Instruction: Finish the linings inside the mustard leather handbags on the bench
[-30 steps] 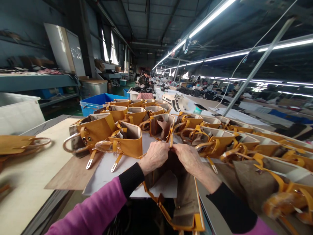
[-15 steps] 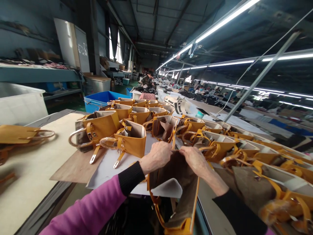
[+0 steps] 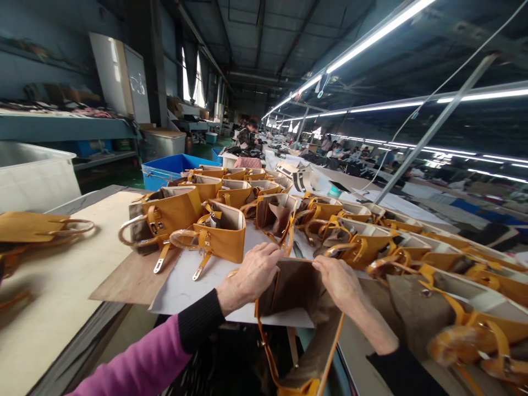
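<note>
Both hands grip the far top edge of a yellow handbag (image 3: pixel 300 283) with a brown lining, its inside facing me. My left hand (image 3: pixel 254 275) is closed on the left end of that edge, and my right hand (image 3: pixel 339 281) pinches the right end. The bag's near side hangs low over the table's edge, with a strap dangling on its left. Just beyond my left hand stands another yellow handbag (image 3: pixel 225 236) on white paper (image 3: pixel 181 291), its metal-tipped strap lying forward.
Rows of yellow handbags (image 3: pixel 367 247) fill the table ahead and to the right. More yellow pieces (image 3: pixel 33 228) lie on a pale board (image 3: pixel 74 264) at left. A blue bin (image 3: pixel 173 168) and a white bin (image 3: pixel 37 170) stand beyond. People work far off.
My hands have moved apart along the bag's edge, the left one shifting left and the right one slightly right. The bag's top edge is now pulled wider and straighter.
</note>
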{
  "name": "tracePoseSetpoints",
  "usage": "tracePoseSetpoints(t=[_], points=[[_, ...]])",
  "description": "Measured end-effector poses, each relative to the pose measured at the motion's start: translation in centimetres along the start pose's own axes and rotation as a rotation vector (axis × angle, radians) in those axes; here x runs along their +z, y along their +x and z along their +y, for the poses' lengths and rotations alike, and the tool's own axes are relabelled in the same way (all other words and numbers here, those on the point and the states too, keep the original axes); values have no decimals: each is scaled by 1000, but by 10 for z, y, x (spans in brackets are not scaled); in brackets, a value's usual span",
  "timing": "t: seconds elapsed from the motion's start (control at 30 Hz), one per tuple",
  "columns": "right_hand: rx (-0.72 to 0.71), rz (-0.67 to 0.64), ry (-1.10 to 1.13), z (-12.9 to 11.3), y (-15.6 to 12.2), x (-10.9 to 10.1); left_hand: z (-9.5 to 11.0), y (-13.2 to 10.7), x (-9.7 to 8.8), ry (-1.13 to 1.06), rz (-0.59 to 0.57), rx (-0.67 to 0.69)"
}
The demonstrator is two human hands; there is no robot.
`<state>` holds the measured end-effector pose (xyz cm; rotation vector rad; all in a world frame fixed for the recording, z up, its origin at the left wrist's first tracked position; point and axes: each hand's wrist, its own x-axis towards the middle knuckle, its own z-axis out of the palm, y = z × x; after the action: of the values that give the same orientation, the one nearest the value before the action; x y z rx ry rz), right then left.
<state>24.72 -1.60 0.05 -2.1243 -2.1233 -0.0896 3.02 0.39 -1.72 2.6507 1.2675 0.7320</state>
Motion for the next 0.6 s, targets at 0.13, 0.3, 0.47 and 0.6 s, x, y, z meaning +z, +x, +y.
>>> tracePoseSetpoints(t=[0.13,0.3,0.47,0.6], points=[[15,1,-13,-1,1,-1,9,-1,9,35,9,-42],[53,-31,-77,-7,1,-8,14,6,21,48,57,-55],[84,-44,-119,-14,2,-10,15,16,35,54,80,-29],[68,-15,-110,-13,2,-7,12,20,43,3,123,-68]])
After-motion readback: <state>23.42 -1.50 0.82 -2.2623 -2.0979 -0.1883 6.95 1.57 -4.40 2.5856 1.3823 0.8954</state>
